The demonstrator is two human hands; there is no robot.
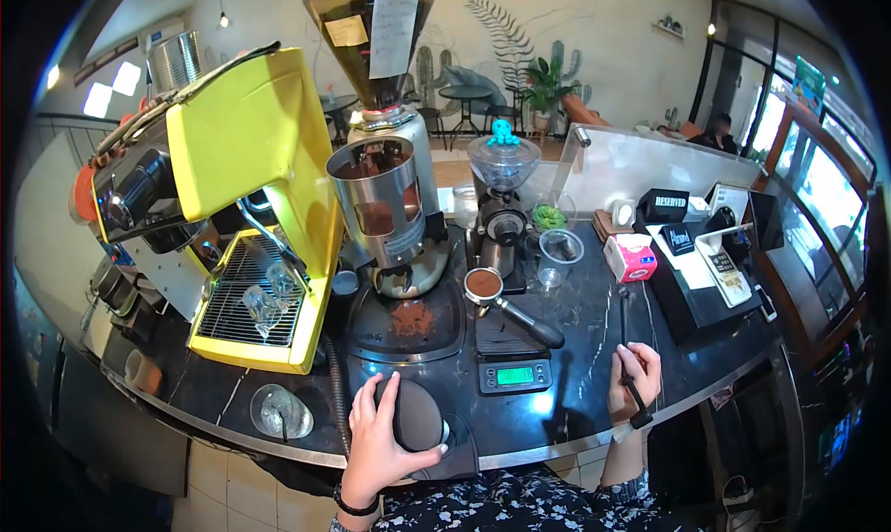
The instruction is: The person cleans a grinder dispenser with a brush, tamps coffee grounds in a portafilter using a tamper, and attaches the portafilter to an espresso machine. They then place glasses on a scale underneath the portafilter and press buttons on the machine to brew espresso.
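My left hand (371,444) curls around a black round-topped object (418,413) at the counter's front edge, thumb on the near side, fingers on the left. On the right, my right hand (635,382) grips a long thin black tool (625,323) with a thicker block at its lower end; I cannot tell its kind. Between and beyond the hands, a portafilter (531,322) filled with ground coffee (484,282) rests over a black scale (497,340) with a lit green display. Left of it, loose coffee grounds (411,319) lie on a dark tray (371,345).
A yellow espresso machine (311,133) stands left, glasses on its drip grate. Behind the tray rises a large grinder (408,175); a smaller grinder (503,221) is beside it. A glass (281,411), plastic cup (559,258) and tissue pack (631,257) are around. A person sits far back.
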